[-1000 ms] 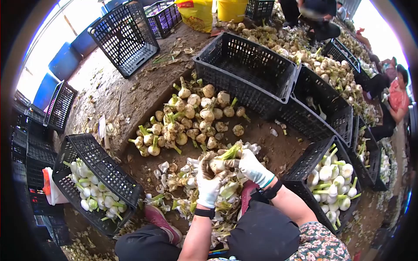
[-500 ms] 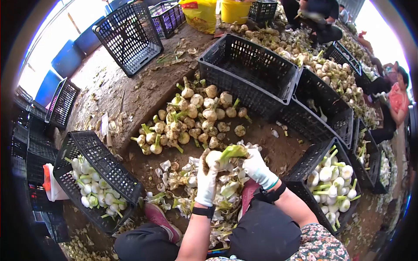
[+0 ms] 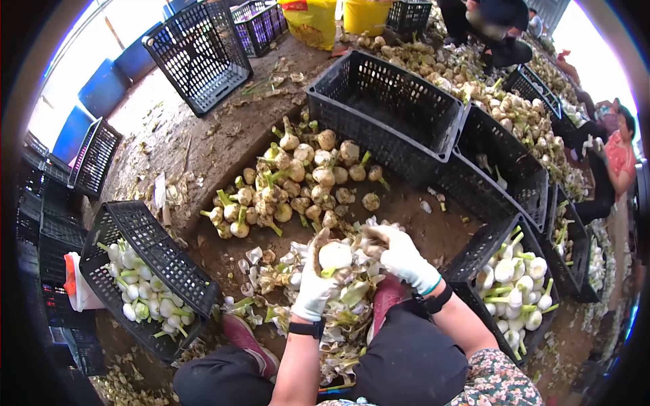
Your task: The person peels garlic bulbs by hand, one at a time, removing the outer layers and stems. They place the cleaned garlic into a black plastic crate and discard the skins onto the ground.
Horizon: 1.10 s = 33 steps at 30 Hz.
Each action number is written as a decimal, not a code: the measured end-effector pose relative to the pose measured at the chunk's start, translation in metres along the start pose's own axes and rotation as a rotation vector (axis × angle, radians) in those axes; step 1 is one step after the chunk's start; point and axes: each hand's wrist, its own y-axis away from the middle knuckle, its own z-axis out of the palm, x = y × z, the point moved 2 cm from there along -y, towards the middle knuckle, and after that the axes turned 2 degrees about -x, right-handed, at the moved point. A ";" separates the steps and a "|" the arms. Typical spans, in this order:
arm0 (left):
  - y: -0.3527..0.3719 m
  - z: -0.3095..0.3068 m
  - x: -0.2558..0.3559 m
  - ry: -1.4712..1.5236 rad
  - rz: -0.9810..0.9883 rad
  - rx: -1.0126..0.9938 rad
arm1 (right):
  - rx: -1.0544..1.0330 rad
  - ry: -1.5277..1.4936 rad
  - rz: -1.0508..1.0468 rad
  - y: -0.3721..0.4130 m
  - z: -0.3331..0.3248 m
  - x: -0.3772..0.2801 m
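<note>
My left hand [image 3: 313, 287], in a white glove, grips a pale garlic bulb [image 3: 335, 255] from below, its green stem stub pointing down. My right hand [image 3: 401, 254], also gloved, pinches a loose strip of papery skin just to the right of the bulb. Both hands hover over a heap of peelings and stem scraps [image 3: 345, 304] between my knees. A pile of dirty unpeeled garlic [image 3: 291, 186] lies on the ground just beyond the hands.
A black crate of peeled bulbs [image 3: 172, 267] sits at my left, another crate of peeled bulbs [image 3: 484, 247] at my right. An empty black crate [image 3: 379, 145] stands beyond the pile. More crates, garlic heaps and seated people [image 3: 613, 159] fill the far right.
The bulb has turned so its green stem, earlier sticking up to the right, now points down. My right hand has drawn away to the right with a strip of skin.
</note>
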 end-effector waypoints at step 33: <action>-0.001 -0.007 -0.006 0.786 0.058 0.158 | 0.085 0.642 0.260 -0.012 0.017 0.067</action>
